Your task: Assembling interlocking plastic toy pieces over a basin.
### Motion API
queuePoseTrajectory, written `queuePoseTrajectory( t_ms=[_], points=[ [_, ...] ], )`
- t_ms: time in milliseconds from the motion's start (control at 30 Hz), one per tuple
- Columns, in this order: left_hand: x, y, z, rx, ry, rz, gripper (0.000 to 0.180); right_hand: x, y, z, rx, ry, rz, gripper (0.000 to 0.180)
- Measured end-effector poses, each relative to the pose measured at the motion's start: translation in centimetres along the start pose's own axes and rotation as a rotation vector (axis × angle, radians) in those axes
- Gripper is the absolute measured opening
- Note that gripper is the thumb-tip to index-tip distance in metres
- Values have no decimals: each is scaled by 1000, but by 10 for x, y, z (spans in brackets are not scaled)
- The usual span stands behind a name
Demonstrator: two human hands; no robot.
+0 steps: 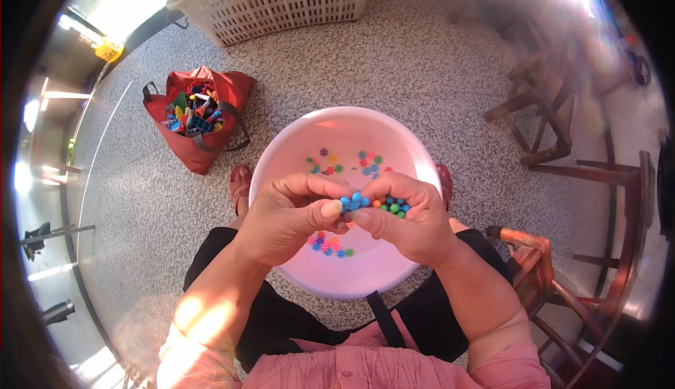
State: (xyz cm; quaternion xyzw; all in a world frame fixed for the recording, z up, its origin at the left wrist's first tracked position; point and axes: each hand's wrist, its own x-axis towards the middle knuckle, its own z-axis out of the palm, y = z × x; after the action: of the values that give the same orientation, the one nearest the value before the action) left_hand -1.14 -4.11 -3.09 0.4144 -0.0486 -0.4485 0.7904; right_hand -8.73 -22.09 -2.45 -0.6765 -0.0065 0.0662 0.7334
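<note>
Both hands meet over a round pink basin [383, 276] between my knees. My left hand [285, 217] pinches a blue knobbed plastic piece [355, 202] between thumb and forefinger. Touching the same piece with its thumb and fingertip, my right hand [411, 220] also keeps several green, blue and orange knobbed pieces [394, 206] in its curled fingers. Small flower-shaped pieces in many colours lie in loose groups on the basin's floor: one group [327, 164] at the far left, another [370, 162] at the far middle, a third [329, 244] nearer me. My hands hide the basin's middle.
A red bag [193, 146] full of mixed toy parts stands on the speckled floor [309, 72] at the left. Beyond the basin is a white slotted plastic crate [281, 5]. Wooden stools [538, 132] and a wooden chair [531, 248] stand at my right.
</note>
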Motion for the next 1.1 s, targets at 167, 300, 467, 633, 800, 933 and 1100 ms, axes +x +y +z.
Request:
queuePoseTrajectory(
  t_ms=[167,300,467,633,800,933,1100],
  points=[
    [-2,8,3,34,48,-140,17,-4,2,-5,152,121,42,14],
    [-3,11,5,119,-3,-249,16,-7,-10,-7,262,13,124,15],
    [-2,20,11,318,30,-271,16,-3,-11,-25,-245,-61,10,15],
    [1,14,7,687,120,52,18,4,49,-31,-343,117,300,17],
    [-29,14,18,157,-364,424,26,-15,137,-47,-109,267,437,28],
    [-165,-16,-44,197,-136,510,37,-10,202,-25,-270,233,408,41],
    [-239,-119,-113,473,443,337,41,-6,299,11,-989,53,375,40]
  ],
)
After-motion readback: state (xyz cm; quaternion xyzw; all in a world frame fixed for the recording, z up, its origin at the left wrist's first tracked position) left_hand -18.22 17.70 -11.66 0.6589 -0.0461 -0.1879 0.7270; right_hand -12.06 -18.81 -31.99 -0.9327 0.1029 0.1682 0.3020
